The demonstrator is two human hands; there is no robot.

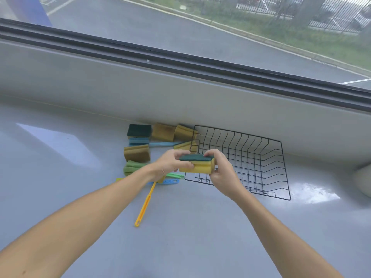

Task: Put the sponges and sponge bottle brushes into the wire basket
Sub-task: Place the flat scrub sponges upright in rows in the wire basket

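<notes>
Both hands hold one yellow sponge with a dark green top [198,166] just above the left front corner of the black wire basket [277,167]. My left hand [170,162] grips its left end and my right hand [221,167] its right end. To the left of the basket lie several sponges: a green-topped one [139,131], brown-topped ones [162,132] [137,153] and a yellow one [185,145] against the basket. A blue brush [140,141], a green brush [131,167] and a yellow brush handle [145,203] lie there too.
Everything rests on a glossy grey counter [180,227] under a window ledge [100,83]. A white rounded object [364,181] sits at the right edge. A blue perforated handle [170,181] and a green handle [174,175] lie under my left wrist.
</notes>
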